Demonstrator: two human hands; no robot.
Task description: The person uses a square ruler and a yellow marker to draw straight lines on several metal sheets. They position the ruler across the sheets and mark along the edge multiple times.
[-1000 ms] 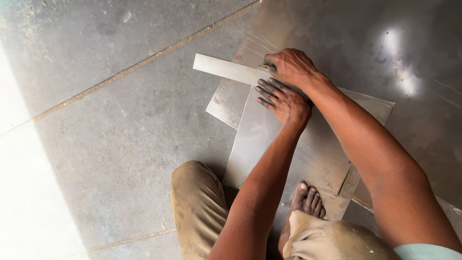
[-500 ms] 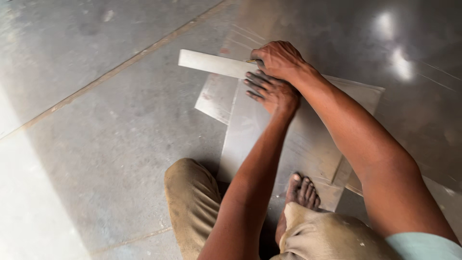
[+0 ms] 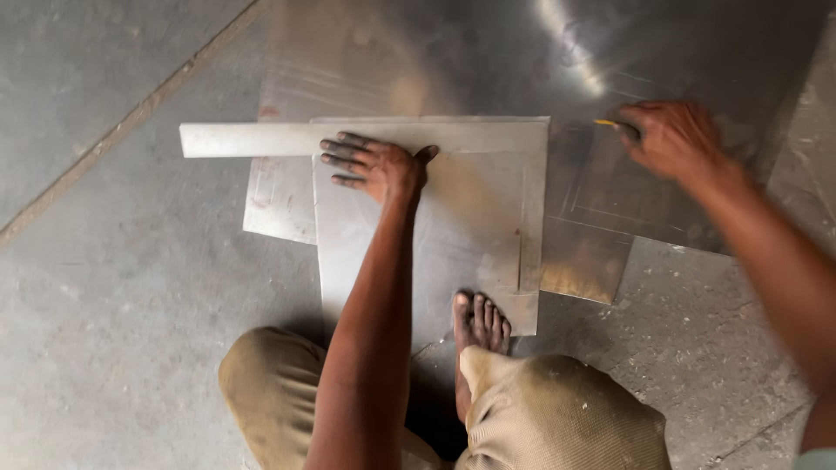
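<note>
My left hand (image 3: pixel 376 165) presses flat, fingers spread, on a square metal sheet (image 3: pixel 461 235) lying on the floor. Its fingertips rest against a long pale straightedge bar (image 3: pixel 252 139) that runs along the sheet's far edge. Off to the right, my right hand (image 3: pixel 672 137) is closed around a thin yellow-tipped marking tool (image 3: pixel 607 124), with the tip touching a larger shiny metal sheet (image 3: pixel 488 61). My bare foot (image 3: pixel 477 326) stands on the near edge of the square sheet.
More cut metal pieces (image 3: pixel 279 200) lie under the square sheet, one sticking out lower right (image 3: pixel 585 270). A grey concrete floor (image 3: pixel 131 296) with a diagonal joint line (image 3: pixel 131 113) surrounds them. My bent knees in tan trousers (image 3: pixel 557 409) fill the bottom.
My right hand has left the bar's end and swung far right onto the big sheet with the marking tool. The left hand stays pressed on the sheet; the view has shifted.
</note>
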